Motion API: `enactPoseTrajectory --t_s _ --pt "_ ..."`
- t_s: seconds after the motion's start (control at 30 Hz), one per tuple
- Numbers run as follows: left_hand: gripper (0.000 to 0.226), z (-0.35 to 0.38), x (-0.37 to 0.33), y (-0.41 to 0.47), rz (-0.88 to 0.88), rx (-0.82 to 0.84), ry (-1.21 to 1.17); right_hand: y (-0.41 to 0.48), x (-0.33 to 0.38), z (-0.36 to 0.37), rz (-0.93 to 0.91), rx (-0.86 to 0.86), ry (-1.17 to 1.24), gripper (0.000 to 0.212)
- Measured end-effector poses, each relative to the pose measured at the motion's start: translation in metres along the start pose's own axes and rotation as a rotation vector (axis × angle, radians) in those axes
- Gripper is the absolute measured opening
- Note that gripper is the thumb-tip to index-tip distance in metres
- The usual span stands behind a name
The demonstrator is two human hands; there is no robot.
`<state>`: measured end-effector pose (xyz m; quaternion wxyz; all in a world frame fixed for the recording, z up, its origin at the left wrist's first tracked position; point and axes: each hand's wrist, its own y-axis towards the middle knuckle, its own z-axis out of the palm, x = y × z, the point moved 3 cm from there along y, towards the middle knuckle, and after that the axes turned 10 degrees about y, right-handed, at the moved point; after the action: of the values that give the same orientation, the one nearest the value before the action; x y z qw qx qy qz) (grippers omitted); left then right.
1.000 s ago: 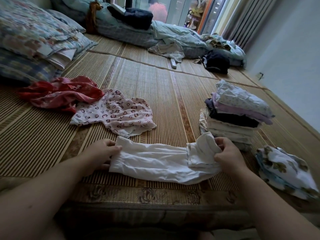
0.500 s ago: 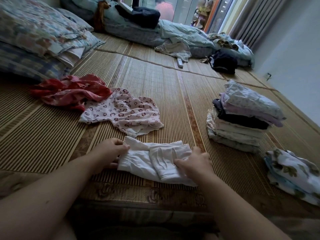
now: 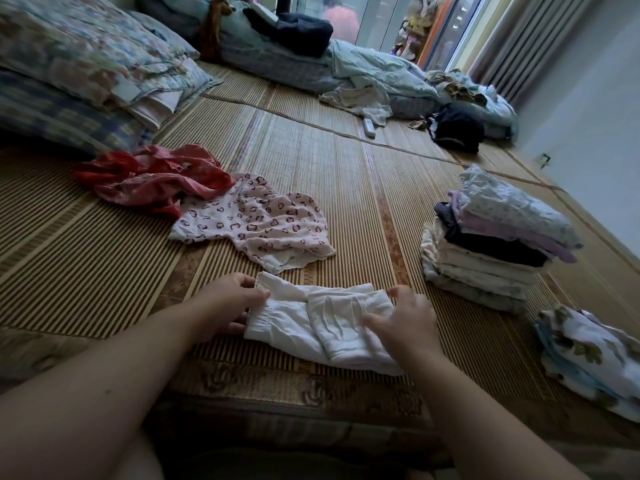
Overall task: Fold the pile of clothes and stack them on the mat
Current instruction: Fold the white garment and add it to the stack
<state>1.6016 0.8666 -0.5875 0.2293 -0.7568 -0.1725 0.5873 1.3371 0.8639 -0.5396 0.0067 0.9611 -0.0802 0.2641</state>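
The white garment (image 3: 294,323) lay at lower centre of the frame on the mat (image 3: 346,174), one end folded over itself. The left hand (image 3: 232,299) pinched its elastic end; the right hand (image 3: 405,323) pressed relaxed fingers on the fold. Above lay a heart-print garment (image 3: 256,223) and a crumpled red garment (image 3: 156,178). At right stood the folded stack (image 3: 485,258).

Stacked pillows (image 3: 86,64) left; remote (image 3: 370,128) beside bedding (image 3: 374,69).

far end: glass doors (image 3: 377,19), daylight coming through | right: pale wall (image 3: 588,98), pleated curtain (image 3: 526,39) | left: stacked floral pillows (image 3: 79,64) (dimmer over here)
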Motion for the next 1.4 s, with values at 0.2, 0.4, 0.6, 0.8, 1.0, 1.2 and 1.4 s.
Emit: enactPoseTrajectory --t_s 0.2,0.4,0.6,0.8,1.0,1.2,1.4 --pt "0.030 0.000 0.000 -0.001 0.014 0.002 0.006 -0.027 0.020 0.038 -0.345 0.344 -0.171 0.049" --pt "0.028 0.000 -0.001 -0.003 0.017 0.013 0.008 -0.016 0.034 0.017 -0.099 0.253 0.186 0.030" --pt "0.012 0.001 -0.004 -0.005 0.030 0.026 0.019 -0.041 0.094 0.023 -0.020 0.419 0.644 0.028" --pt "0.050 -0.002 -0.001 -0.007 -0.020 0.001 -0.115 -0.033 0.069 0.036 -0.078 0.215 0.353 0.018" --pt "0.018 0.007 -0.012 -0.012 0.171 0.149 0.147 -0.011 0.008 0.029 0.370 0.288 0.228 0.065" --pt "0.033 0.005 -0.007 -0.013 0.169 0.138 0.230 -0.013 0.014 0.029 0.248 0.351 0.415 0.008" --pt "0.022 0.022 -0.025 -0.019 0.117 0.138 0.041 -0.025 -0.005 -0.010 0.253 0.365 0.860 0.027"
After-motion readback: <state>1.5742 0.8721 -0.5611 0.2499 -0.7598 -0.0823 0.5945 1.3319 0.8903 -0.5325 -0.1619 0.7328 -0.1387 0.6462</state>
